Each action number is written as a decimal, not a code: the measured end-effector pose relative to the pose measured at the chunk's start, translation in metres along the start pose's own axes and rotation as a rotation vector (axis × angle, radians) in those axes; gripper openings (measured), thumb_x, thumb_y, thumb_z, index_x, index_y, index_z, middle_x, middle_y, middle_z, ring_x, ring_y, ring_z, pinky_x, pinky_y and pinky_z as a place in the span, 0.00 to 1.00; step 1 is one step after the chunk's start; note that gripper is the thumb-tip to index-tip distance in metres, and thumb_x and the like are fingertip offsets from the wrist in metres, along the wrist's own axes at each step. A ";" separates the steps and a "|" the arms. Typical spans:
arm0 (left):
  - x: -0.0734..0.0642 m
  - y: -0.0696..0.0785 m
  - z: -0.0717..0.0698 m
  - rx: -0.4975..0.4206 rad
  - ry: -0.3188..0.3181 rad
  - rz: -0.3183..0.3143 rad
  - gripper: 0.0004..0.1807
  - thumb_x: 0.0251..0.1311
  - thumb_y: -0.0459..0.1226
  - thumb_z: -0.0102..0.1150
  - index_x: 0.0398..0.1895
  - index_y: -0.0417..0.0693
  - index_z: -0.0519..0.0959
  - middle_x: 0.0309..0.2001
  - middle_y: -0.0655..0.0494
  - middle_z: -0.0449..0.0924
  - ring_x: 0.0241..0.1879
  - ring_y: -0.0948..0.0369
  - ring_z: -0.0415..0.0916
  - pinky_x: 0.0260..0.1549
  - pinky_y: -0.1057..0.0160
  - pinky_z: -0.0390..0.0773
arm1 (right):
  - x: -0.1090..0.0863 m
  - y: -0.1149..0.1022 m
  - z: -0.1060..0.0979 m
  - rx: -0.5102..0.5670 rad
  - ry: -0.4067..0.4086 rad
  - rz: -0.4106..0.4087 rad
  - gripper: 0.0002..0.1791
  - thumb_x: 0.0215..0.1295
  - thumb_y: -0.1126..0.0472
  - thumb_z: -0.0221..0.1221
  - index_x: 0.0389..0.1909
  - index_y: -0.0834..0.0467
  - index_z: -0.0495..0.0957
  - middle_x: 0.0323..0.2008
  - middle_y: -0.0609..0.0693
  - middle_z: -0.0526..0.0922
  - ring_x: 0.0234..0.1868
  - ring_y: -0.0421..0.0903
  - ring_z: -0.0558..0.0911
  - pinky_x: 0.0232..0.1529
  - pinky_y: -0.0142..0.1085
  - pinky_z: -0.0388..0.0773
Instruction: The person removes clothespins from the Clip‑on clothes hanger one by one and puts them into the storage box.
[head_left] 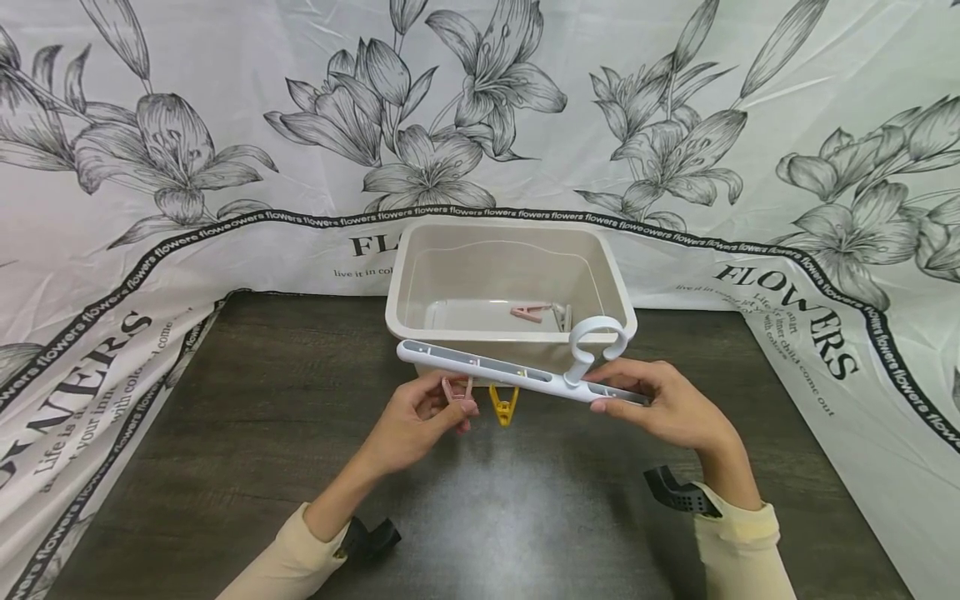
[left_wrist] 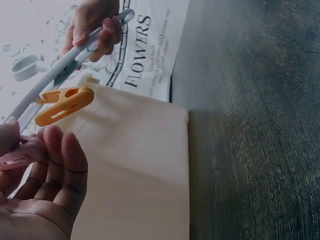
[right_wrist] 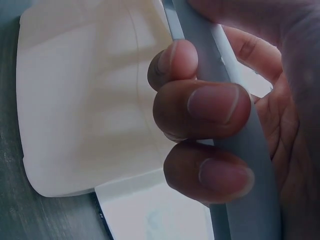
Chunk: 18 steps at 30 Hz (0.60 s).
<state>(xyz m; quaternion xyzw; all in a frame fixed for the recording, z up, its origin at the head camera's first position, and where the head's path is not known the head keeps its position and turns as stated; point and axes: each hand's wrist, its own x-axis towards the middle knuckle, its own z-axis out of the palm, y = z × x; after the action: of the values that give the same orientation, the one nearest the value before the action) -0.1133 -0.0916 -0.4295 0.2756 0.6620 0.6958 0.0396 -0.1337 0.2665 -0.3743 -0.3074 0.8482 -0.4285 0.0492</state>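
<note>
Though partly hidden, left hand's (head_left: 415, 421) pinched pink clip (head_left: 449, 391) and right hand's (head_left: 670, 407) gripped hanger (head_left: 555, 384)

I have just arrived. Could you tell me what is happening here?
A person's right hand grips a pale bluish-white plastic hanger bar with a round, open hook. The left hand pinches a pink plastic clip at the bar's underside; whether it is attached is unclear. A yellow plastic clip hangs from the bar. Beyond, a beige rectangular plastic bin holds another pink clip and seemingly a pale grey clip.
</note>
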 end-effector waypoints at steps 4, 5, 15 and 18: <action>0.000 0.001 -0.001 0.057 0.029 0.005 0.11 0.73 0.30 0.56 0.54 0.35 0.79 0.35 0.39 0.81 0.28 0.64 0.78 0.29 0.65 0.83 | 0.000 0.001 0.000 -0.002 -0.002 -0.002 0.17 0.65 0.64 0.69 0.53 0.48 0.84 0.36 0.46 0.90 0.31 0.37 0.82 0.30 0.32 0.79; 0.000 0.000 -0.001 0.063 0.031 0.019 0.10 0.74 0.29 0.55 0.54 0.35 0.79 0.34 0.39 0.81 0.26 0.63 0.78 0.28 0.65 0.82 | 0.000 0.002 0.000 -0.002 -0.003 -0.001 0.17 0.65 0.64 0.69 0.53 0.48 0.84 0.36 0.46 0.90 0.31 0.37 0.82 0.31 0.32 0.79; 0.001 -0.002 0.002 0.220 0.160 0.189 0.05 0.70 0.23 0.55 0.39 0.35 0.80 0.25 0.44 0.81 0.20 0.62 0.72 0.19 0.70 0.75 | 0.004 0.005 0.006 0.001 -0.001 -0.046 0.17 0.64 0.66 0.70 0.53 0.51 0.85 0.39 0.44 0.90 0.34 0.35 0.83 0.35 0.31 0.82; 0.001 -0.003 0.002 0.271 0.224 0.221 0.05 0.68 0.22 0.57 0.35 0.35 0.80 0.23 0.47 0.80 0.25 0.64 0.77 0.26 0.73 0.79 | 0.006 0.006 0.010 0.026 -0.004 -0.040 0.17 0.63 0.66 0.70 0.53 0.53 0.86 0.40 0.46 0.91 0.35 0.35 0.83 0.36 0.31 0.83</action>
<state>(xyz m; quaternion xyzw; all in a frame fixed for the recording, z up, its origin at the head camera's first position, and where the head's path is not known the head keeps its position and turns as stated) -0.1138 -0.0890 -0.4317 0.2701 0.7157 0.6267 -0.1485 -0.1380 0.2593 -0.3837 -0.3246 0.8361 -0.4399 0.0461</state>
